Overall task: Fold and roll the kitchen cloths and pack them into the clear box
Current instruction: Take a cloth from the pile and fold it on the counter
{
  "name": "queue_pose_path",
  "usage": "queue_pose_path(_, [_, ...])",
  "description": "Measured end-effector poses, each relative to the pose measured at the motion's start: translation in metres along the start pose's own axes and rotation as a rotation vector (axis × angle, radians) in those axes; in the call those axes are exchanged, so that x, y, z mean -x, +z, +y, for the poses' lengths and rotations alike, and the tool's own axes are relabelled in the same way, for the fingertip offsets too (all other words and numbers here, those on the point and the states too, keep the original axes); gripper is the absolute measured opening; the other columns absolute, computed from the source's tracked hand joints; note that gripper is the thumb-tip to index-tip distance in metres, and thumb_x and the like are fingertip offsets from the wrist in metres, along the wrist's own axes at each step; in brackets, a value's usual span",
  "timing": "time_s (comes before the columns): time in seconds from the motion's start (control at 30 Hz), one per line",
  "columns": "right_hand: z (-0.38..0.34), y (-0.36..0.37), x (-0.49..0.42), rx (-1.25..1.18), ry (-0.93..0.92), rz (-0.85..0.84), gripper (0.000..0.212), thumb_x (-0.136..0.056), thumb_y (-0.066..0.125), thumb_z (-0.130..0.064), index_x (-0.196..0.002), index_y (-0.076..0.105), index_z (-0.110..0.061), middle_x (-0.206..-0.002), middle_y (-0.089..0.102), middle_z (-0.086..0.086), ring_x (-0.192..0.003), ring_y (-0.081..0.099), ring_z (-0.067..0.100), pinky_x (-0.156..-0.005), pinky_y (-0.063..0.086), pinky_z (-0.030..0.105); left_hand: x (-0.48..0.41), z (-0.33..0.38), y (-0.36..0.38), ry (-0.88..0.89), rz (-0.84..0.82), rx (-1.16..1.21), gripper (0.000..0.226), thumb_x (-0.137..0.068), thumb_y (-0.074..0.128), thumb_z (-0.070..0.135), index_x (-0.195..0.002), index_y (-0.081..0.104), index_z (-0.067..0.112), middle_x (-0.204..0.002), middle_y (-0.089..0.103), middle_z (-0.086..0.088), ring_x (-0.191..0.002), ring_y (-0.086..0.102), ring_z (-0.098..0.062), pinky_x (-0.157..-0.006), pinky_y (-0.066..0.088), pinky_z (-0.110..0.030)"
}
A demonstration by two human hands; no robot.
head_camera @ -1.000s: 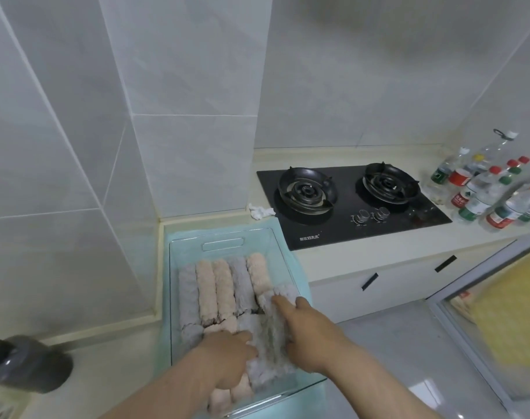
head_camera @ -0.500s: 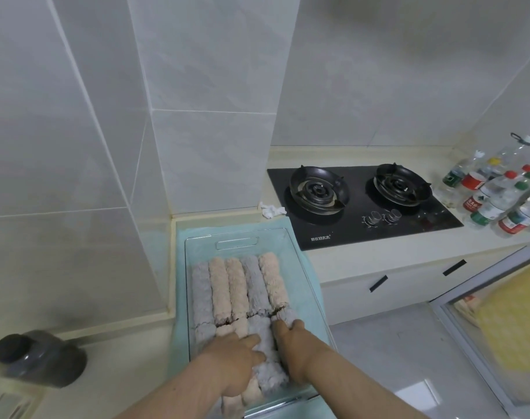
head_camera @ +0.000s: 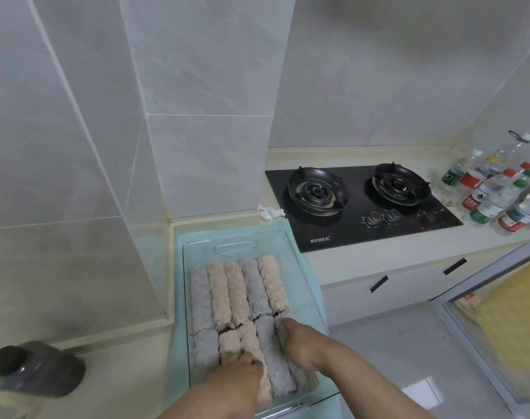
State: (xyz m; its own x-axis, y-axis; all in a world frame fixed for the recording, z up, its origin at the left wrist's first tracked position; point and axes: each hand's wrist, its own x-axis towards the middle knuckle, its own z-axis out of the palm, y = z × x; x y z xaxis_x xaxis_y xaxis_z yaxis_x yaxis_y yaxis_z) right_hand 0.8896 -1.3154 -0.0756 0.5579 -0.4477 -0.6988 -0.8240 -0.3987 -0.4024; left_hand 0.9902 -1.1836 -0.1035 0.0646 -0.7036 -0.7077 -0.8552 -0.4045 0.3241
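The clear box lies on a teal mat on the counter. It holds two rows of rolled cloths, grey and peach. The far row has several rolls side by side. My left hand presses down on the peach rolls of the near row. My right hand wraps over the rightmost grey roll by the box's right wall, thumb pointing forward, fingers hidden behind the roll. Another grey roll lies between my hands.
A black two-burner gas hob sits to the right of the box. A crumpled white tissue lies beside it. Several plastic bottles stand at the far right. A dark jar lies at the left. The tiled wall corner stands behind the box.
The right hand has lowered its grey roll into the near row by the right wall. The left hand has slid back toward me along the peach rolls. My view has shifted.
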Motion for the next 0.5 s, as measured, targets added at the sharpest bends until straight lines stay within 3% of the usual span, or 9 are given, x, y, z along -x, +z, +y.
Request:
queue_pose_path(0.1, [0.002,0.007,-0.005,0.037,-0.01,0.019,0.056,-0.098,0.032,-0.007,-0.152,0.019,-0.012,-0.152,0.036,0.01,-0.137,0.039,0.025,-0.106,0.032,0.026,0.0,0.002,-0.004,0.03,-0.028,0.024,0.073,-0.086,0.039,-0.003,-0.153,0.015,0.015,-0.159,0.012,0.002,-0.144,0.01,-0.028,-0.112,0.021,-0.04])
queue_pose_path(0.17, [-0.001,0.012,-0.006,0.073,-0.023,0.031,0.062,-0.095,0.036,-0.006,-0.153,0.02,-0.019,-0.148,0.039,0.012,-0.13,0.047,0.027,-0.102,0.038,0.027,0.0,0.003,-0.005,0.039,-0.022,0.043,0.075,-0.085,0.041,-0.003,-0.153,0.015,0.017,-0.159,0.014,0.002,-0.143,0.013,-0.028,-0.111,0.022,-0.039])
queue_pose_path(0.33, [-0.008,0.015,-0.006,0.252,-0.039,-0.075,0.065,-0.089,0.044,0.003,-0.146,0.035,-0.028,-0.149,0.015,0.021,-0.117,0.052,0.034,-0.101,0.043,0.029,0.007,0.003,0.0,0.001,-0.036,0.02,0.07,-0.087,0.045,0.01,-0.146,0.016,0.035,-0.153,0.018,-0.011,-0.143,0.013,-0.033,-0.111,0.024,-0.05])
queue_pose_path(0.43, [-0.009,0.015,-0.006,0.334,0.007,-0.116,0.076,-0.089,0.042,0.007,-0.153,0.02,-0.027,-0.158,-0.012,0.023,-0.134,0.041,0.038,-0.107,0.039,0.035,0.01,0.004,-0.004,-0.029,-0.079,-0.087,0.057,-0.09,0.042,0.008,-0.144,0.027,0.019,-0.147,0.025,-0.018,-0.14,0.018,-0.036,-0.108,0.026,-0.051])
queue_pose_path(0.5, [-0.007,0.012,-0.006,0.351,0.033,-0.123,0.078,-0.09,0.042,0.008,-0.155,0.012,-0.023,-0.158,-0.017,0.021,-0.138,0.036,0.038,-0.109,0.037,0.036,0.01,0.002,-0.007,-0.033,-0.074,-0.101,0.055,-0.087,0.047,0.007,-0.141,0.032,0.012,-0.145,0.029,-0.018,-0.137,0.022,-0.037,-0.107,0.029,-0.05])
